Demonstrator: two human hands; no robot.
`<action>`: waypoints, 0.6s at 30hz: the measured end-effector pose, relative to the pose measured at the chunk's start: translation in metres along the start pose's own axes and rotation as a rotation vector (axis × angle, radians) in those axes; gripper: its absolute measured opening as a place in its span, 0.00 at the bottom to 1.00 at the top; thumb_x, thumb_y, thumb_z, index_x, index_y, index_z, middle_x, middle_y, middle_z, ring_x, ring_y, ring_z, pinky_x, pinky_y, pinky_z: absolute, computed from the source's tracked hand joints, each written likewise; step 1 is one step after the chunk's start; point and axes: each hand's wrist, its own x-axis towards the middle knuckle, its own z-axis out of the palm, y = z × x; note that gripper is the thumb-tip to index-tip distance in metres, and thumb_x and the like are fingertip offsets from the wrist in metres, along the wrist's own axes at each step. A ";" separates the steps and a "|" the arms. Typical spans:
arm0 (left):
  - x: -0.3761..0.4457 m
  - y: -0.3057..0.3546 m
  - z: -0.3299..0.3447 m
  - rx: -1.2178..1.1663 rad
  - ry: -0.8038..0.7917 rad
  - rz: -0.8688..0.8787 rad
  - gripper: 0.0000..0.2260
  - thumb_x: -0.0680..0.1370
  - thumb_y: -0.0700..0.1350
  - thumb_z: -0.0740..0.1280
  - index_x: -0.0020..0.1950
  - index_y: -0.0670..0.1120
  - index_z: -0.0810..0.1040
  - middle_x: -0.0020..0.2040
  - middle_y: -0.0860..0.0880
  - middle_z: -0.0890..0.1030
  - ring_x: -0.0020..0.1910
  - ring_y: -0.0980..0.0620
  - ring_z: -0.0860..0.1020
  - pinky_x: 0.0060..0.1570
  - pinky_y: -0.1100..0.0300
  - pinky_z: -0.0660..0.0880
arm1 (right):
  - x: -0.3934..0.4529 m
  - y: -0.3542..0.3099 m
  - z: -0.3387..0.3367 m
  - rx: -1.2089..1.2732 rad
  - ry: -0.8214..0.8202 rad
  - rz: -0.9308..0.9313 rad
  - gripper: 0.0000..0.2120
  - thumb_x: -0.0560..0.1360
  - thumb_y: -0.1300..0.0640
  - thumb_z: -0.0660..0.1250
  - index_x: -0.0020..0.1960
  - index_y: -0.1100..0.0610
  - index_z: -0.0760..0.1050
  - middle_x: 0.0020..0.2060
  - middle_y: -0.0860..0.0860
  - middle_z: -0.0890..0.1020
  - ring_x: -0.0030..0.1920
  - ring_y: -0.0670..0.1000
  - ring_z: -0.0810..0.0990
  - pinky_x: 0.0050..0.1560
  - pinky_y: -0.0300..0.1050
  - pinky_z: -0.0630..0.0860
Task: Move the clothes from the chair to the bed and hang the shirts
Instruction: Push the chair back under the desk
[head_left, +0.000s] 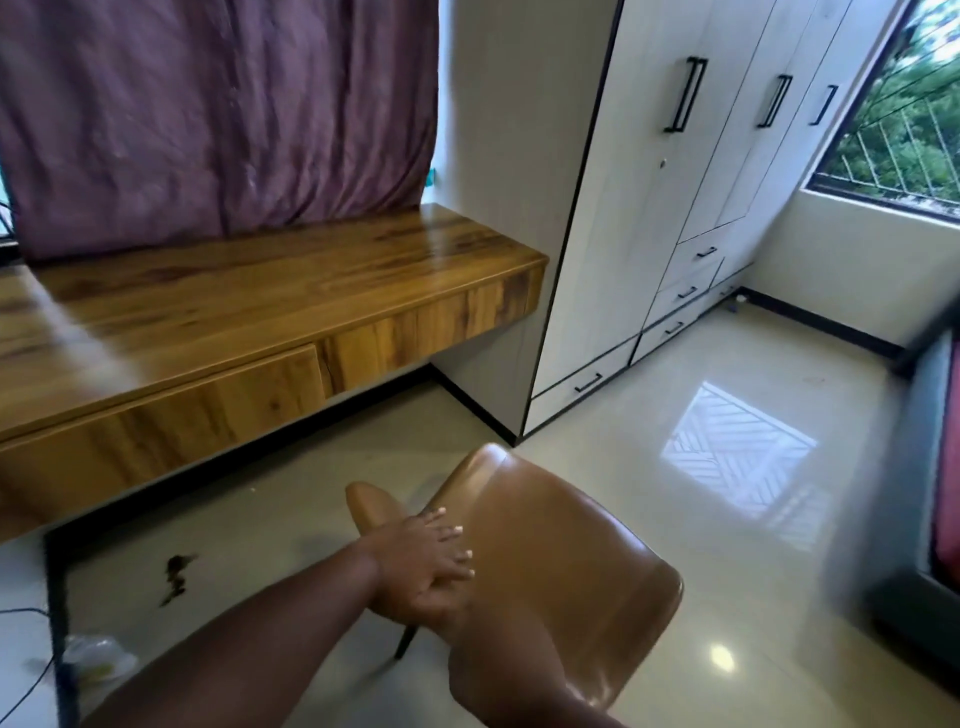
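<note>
A brown leather chair (561, 561) stands low in the middle of the view, and no clothes show on it. My left hand (423, 545) reaches in from the lower left and lies with straight fingers on the chair's left edge. My right hand (421, 600) comes up from the bottom and meets the same edge just under the left hand, with its fingers hidden. A strip of the bed (943, 467), red on a dark frame, shows at the right border. The white wardrobe (649, 218) with black handles stands shut behind the chair. No shirts are in view.
A long wooden desk (249, 312) runs along the left under a purple curtain (208, 119). A plastic bag (98, 665), a cable and a dark mark (176, 571) lie on the tiled floor at lower left. A barred window (904, 130) sits at upper right.
</note>
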 end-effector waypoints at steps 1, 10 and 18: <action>-0.002 -0.002 -0.004 0.078 -0.062 0.036 0.37 0.74 0.72 0.57 0.76 0.51 0.64 0.76 0.48 0.66 0.77 0.47 0.57 0.75 0.46 0.43 | 0.002 0.003 0.005 0.006 -0.012 0.012 0.21 0.76 0.49 0.57 0.66 0.55 0.71 0.57 0.55 0.81 0.55 0.60 0.81 0.48 0.46 0.71; 0.005 0.015 -0.001 0.010 -0.088 -0.133 0.11 0.73 0.55 0.64 0.49 0.50 0.77 0.46 0.49 0.80 0.44 0.48 0.77 0.51 0.49 0.73 | 0.006 0.010 -0.002 -0.079 -0.027 -0.115 0.11 0.76 0.53 0.56 0.55 0.55 0.72 0.49 0.56 0.82 0.46 0.63 0.81 0.38 0.46 0.68; 0.030 0.045 -0.019 -0.070 -0.128 -0.259 0.13 0.76 0.54 0.64 0.53 0.46 0.79 0.47 0.44 0.80 0.43 0.45 0.75 0.49 0.48 0.74 | 0.014 0.055 -0.034 -0.184 -0.125 -0.284 0.15 0.78 0.49 0.57 0.57 0.53 0.77 0.51 0.52 0.83 0.51 0.55 0.82 0.53 0.49 0.77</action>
